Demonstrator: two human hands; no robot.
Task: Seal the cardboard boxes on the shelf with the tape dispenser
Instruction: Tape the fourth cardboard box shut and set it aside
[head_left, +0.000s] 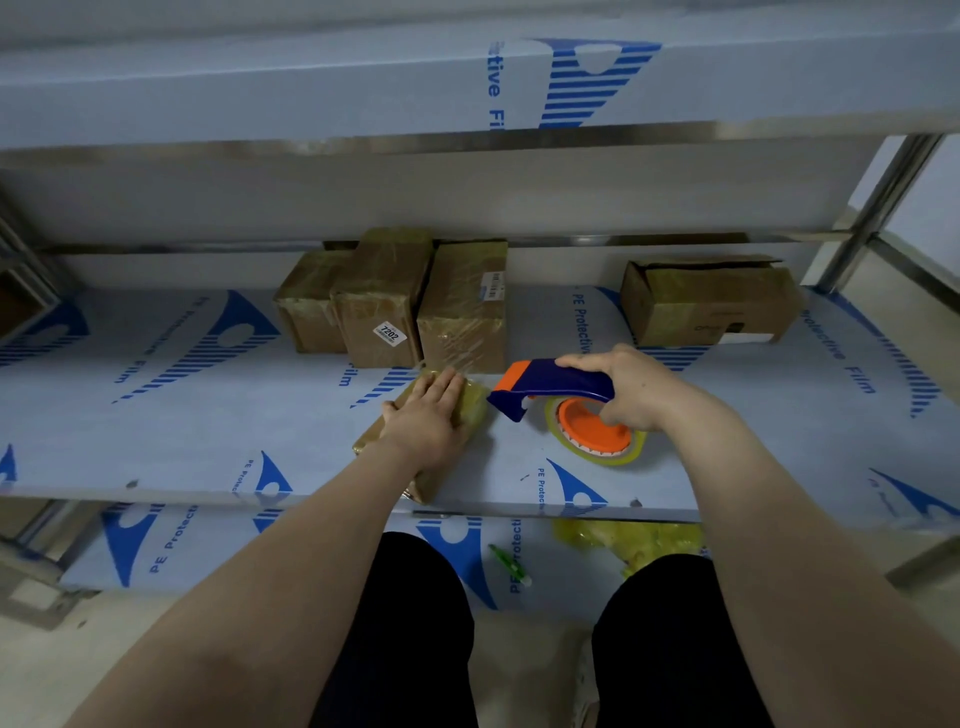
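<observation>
flat left hand on a small box, dispenser gripped in the right

head view: the left hand (426, 415) lies flat on a small tape-wrapped cardboard box (471, 411) near the front edge of the shelf (208, 441). its fingers (448, 385) are straight and close together, pressing on the top. just to the right, the right hand (635, 387) grips the blue handle of the tape dispenser (558, 385), fingers curled round it. the dispenser's front end points at the small box, just beside it, and the tape roll (626, 457) sits low against the shelf. at the back stand three taped boxes (382, 306) packed side by side. well to their right is another box (711, 304) with its top flap ajar. on a lower shelf (311, 545) lie crumpled yellow plastic (641, 536) and a small green object (511, 564).
</observation>
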